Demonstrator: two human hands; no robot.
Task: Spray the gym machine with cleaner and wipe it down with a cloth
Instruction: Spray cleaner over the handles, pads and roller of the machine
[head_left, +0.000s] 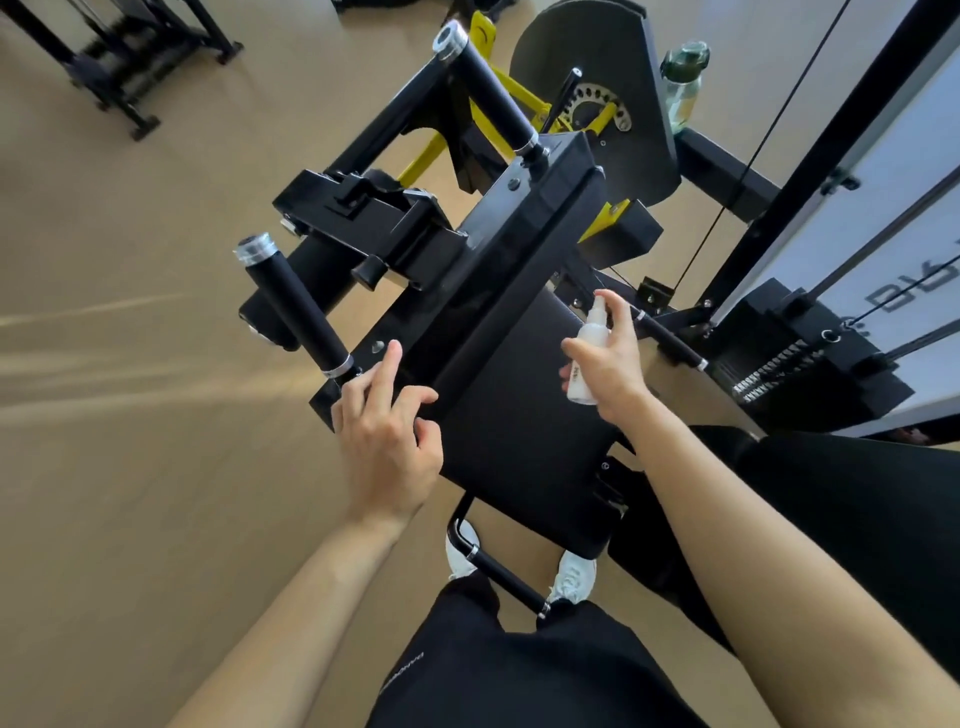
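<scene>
Two risks: your right hand (615, 366) is wrapped round the small white spray bottle (591, 332), a finger on its top, over the right edge of the black pad (514, 431) of the gym machine (519, 234), so a mis-aimed burst could mist the floor (156, 467), and no cloth is in view to wipe it. Your left hand (387, 441) holds nothing, fingers loose, at the pad's left edge. Print on the bottle, your shorts (519, 675) and the far-right panel (883, 249) is unreadable.

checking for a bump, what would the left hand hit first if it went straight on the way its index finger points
The frame bar, just beyond the index fingertip of the left hand and beside the handle. Depth is unclear, so it may already touch.
</scene>
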